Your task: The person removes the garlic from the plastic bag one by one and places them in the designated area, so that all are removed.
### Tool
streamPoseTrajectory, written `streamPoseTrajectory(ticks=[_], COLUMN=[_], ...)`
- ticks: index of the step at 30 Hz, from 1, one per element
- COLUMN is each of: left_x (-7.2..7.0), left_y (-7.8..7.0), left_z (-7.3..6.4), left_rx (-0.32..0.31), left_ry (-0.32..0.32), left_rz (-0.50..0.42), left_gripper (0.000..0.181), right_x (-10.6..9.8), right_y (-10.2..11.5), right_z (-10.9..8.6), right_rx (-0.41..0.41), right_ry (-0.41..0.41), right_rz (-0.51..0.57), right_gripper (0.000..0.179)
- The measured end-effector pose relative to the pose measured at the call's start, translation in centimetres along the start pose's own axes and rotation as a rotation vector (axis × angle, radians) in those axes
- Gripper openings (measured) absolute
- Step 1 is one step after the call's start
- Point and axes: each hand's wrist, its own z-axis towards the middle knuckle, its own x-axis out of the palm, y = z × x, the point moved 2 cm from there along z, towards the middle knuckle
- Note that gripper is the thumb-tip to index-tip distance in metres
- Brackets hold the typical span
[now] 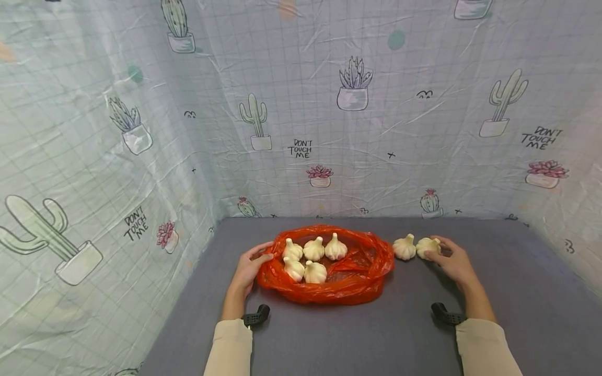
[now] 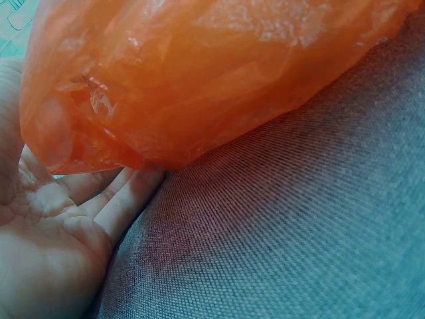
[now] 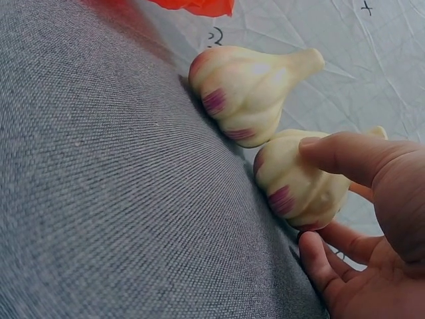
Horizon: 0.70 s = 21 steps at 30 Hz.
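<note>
A red-orange plastic bag (image 1: 324, 295) lies opened wide, several garlic bulbs (image 1: 314, 249) grouped in its left half. My left hand (image 1: 249, 269) holds the bag's left edge, thumb over the rim; in the left wrist view its fingers (image 2: 129, 199) reach beneath the orange plastic. To the right of the bag, two more bulbs stand side by side on the cloth. My right hand (image 1: 453, 261) grips the outer garlic bulb (image 3: 302, 176), thumb on its near side and fingers around the far side. The other garlic bulb (image 3: 246, 93) sits beside it, stem up, untouched by the hand.
Grey woven cloth (image 1: 348, 339) covers the table. A pale sheet printed with cacti (image 1: 301, 104) hangs behind it and along both sides. Each wrist wears a black camera mount (image 1: 256, 316) below a light sleeve (image 1: 230, 347).
</note>
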Motion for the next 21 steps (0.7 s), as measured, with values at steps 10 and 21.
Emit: streamPoseTrajectory(ticks=[10,21], left_x=[0.07,-0.04], left_y=[-0.07,0.08], left_z=[-0.15,-0.06], left_rx=[0.002,0.002], left_ry=[0.0,0.0], left_rz=[0.011,0.014], left_gripper=[0.043,0.043], right_x=[0.03,-0.74], right_y=[-0.19,0.33], right_z=[0.14,-0.22], right_rx=[0.002,-0.026], right_ry=[0.001,0.002], right_rz=[0.002,0.029], right_gripper=[0.074,0.074])
